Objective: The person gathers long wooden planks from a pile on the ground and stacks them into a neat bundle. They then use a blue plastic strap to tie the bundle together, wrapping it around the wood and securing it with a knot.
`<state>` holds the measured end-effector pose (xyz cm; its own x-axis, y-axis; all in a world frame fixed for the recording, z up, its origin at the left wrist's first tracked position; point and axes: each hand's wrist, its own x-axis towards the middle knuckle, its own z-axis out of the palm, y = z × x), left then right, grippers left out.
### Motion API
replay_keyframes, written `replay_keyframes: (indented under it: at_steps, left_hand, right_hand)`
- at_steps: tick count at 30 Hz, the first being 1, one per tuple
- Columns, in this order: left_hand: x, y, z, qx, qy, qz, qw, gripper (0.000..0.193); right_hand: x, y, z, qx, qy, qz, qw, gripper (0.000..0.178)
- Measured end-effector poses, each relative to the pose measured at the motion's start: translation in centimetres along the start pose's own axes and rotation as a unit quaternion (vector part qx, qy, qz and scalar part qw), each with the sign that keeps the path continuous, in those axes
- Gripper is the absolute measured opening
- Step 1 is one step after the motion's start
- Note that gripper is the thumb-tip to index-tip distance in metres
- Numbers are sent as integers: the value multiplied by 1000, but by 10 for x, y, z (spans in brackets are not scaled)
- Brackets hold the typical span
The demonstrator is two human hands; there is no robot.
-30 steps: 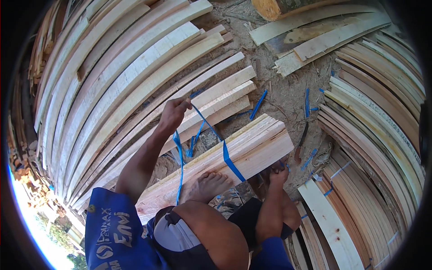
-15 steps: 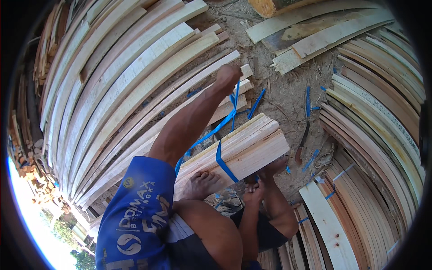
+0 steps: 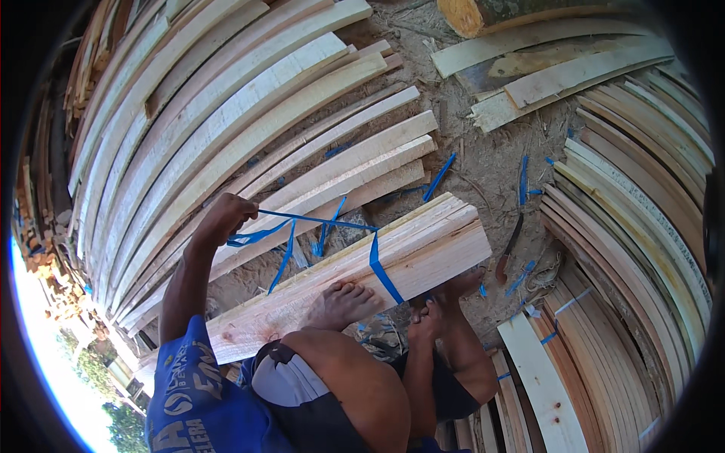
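A stack of pale sawn boards (image 3: 438, 241) lies slantwise in front of me, with a blue plastic strap (image 3: 387, 278) around it near its right end. My left hand (image 3: 230, 215) is closed on the strap's long end, which runs taut from the stack's far edge toward the left; more strap dangles below that hand. My bare foot (image 3: 343, 303) presses on top of the boards. Just below the near edge, where the strap goes under, my right hand (image 3: 427, 321) is closed in a fist at the strap; its grip is partly hidden.
Long planks (image 3: 249, 98) lie in rows at the left, and stacked boards (image 3: 627, 196) fill the right side. At the far end sits a cut log (image 3: 461, 16) beside loose boards (image 3: 585, 72). A dark curved blade-like tool (image 3: 511, 245) and blue strap scraps (image 3: 522, 180) lie on the dirt.
My left hand has swung from far beyond the stack to the left and nearer, pulling the strap's long end across. My right hand and foot stay almost in place.
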<state>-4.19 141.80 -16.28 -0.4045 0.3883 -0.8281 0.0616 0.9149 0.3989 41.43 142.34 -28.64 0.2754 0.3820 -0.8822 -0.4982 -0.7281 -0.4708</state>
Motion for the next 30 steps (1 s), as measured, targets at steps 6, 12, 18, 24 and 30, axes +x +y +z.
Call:
replay_keyframes:
  at_steps: [6, 12, 18, 24, 30]
  left_hand:
    - [-43, 52, 41, 80, -25, 71, 994, 30]
    - [2, 39, 151, 72, -135, 186, 971, 29]
    - [25, 12, 220, 177, -108, 238, 949, 30]
    - [-57, 9, 216, -30, -73, 245, 966, 14]
    - [-44, -27, 267, -361, -76, 213, 904, 16]
  right_hand:
    - [-39, -8, 26, -71, 18, -38, 997, 23]
    - [-133, -52, -13, -226, -13, -137, 964, 17]
    - [-216, -98, 23, -392, -71, -160, 903, 31]
    - [-176, -72, 180, -643, -316, -246, 653, 33]
    - [-56, 25, 248, -672, -331, -365, 552, 39]
